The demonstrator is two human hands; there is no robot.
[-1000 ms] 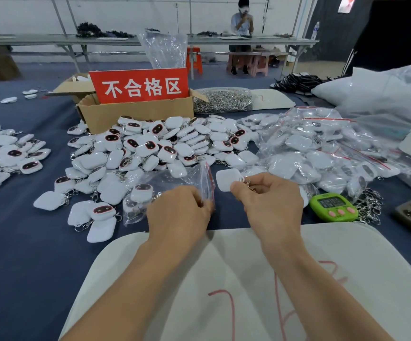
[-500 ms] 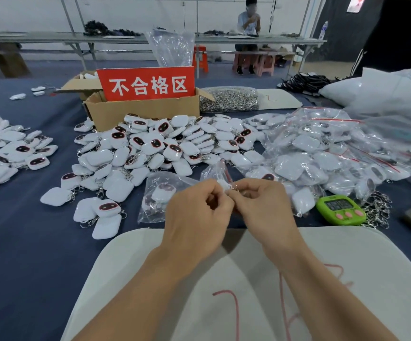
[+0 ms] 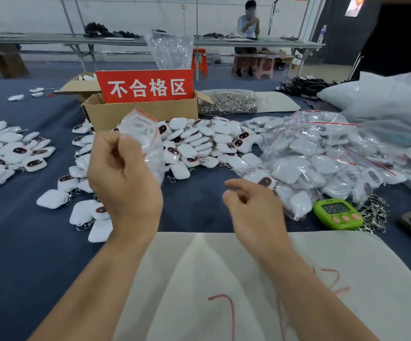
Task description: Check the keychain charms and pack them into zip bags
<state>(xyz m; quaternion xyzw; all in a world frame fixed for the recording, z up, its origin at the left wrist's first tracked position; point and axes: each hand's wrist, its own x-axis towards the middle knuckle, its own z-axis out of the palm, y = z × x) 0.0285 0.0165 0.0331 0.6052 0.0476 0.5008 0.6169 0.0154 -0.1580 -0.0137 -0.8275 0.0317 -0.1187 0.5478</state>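
My left hand [image 3: 123,175] grips a clear zip bag [image 3: 143,134] with a red seal strip, raised above the table; white charms show blurred inside it. My right hand [image 3: 253,207] hovers low to the right with loosely curled fingers and holds nothing. A heap of loose white keychain charms [image 3: 199,143] with dark oval faces lies behind my hands. Packed zip bags [image 3: 322,158] full of charms pile up at the right.
A cardboard box [image 3: 140,112] with a red sign stands behind the heap. A bag of metal rings [image 3: 226,102] lies beside it. A green timer [image 3: 337,214] and loose key rings [image 3: 374,212] sit at the right. More charms [image 3: 5,148] spread at the left. A white mat [image 3: 248,279] lies under my forearms.
My hands were together at the bag's mouth. My left hand has lifted the filled bag up and to the left. My right hand has let go and drawn away to the right.
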